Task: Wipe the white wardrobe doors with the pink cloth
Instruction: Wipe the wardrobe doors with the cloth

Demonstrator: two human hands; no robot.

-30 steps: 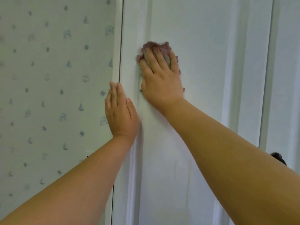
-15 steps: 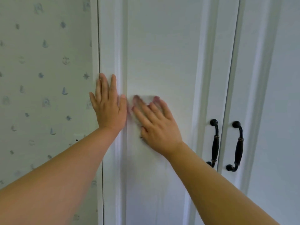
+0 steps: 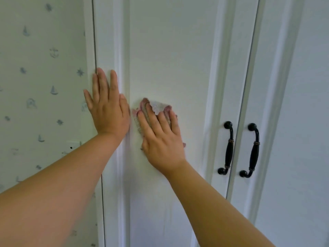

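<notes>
Two white wardrobe doors fill the view, the left door point(image 3: 169, 50) with a recessed panel and the right door point(image 3: 302, 104) beside it. My right hand point(image 3: 162, 139) lies flat with straight fingers on the pink cloth point(image 3: 156, 106), pressing it against the left door's panel. The cloth peeks out above and left of my fingers, one pale corner folded over them. My left hand point(image 3: 108, 107) rests flat on the left door's raised frame, fingers straight and pointing up, just left of the cloth.
Two black handles point(image 3: 227, 148) point(image 3: 252, 150) hang either side of the gap between the doors, right of my right hand. Pale wallpaper with small nautical prints point(image 3: 44, 86) covers the wall left of the wardrobe edge.
My right hand slid the cloth down the left door panel from high up to handle height. My left hand stayed flat on the frame. The view dropped and the handles came into sight.
</notes>
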